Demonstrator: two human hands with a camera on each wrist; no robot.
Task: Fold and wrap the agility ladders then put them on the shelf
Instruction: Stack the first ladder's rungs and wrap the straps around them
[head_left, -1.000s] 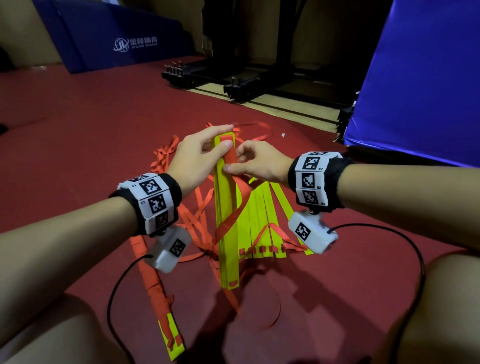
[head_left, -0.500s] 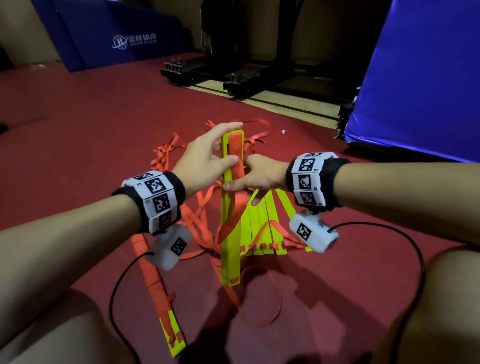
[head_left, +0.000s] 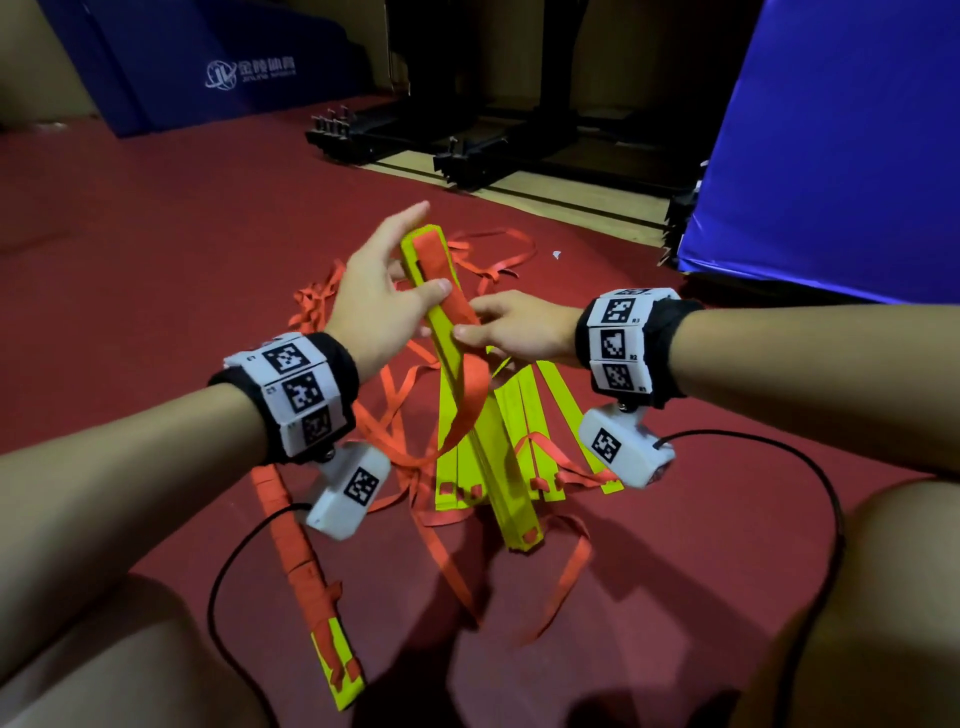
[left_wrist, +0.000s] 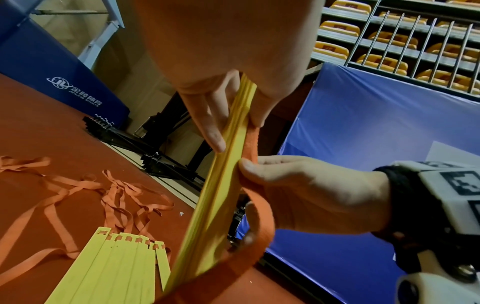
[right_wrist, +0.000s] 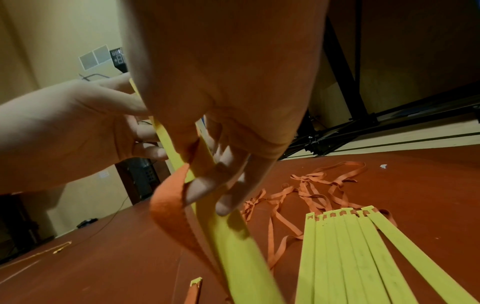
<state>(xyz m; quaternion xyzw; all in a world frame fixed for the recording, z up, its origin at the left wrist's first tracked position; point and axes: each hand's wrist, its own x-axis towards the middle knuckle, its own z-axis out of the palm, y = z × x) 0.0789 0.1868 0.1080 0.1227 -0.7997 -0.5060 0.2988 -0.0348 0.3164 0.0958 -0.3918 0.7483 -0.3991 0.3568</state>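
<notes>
A stack of yellow ladder rungs (head_left: 470, 415) stands tilted on the red floor, its top leaning left. An orange strap (head_left: 441, 270) lies over its upper end and loops down the right side. My left hand (head_left: 400, 296) grips the stack near the top, with the thumb pressing the strap. Just below, my right hand (head_left: 478, 319) pinches the strap against the stack. The left wrist view shows the left fingers (left_wrist: 215, 131) along the stack (left_wrist: 218, 197) and the right hand (left_wrist: 298, 191) on the strap (left_wrist: 259, 224). The right wrist view shows the right fingers (right_wrist: 221, 185) round strap (right_wrist: 168, 209) and stack (right_wrist: 233, 246).
Several loose yellow rungs (head_left: 535, 431) fan out on the floor behind the stack, with tangled orange straps (head_left: 332, 296) beyond. A wrapped ladder bundle (head_left: 301, 566) lies at lower left. Blue mats (head_left: 831, 156) stand right and far left, black frames (head_left: 467, 145) behind. My knees flank the bottom corners.
The stack has tilted, its top going left and its foot right. My left hand slid higher on it, and the orange strap now covers the top end.
</notes>
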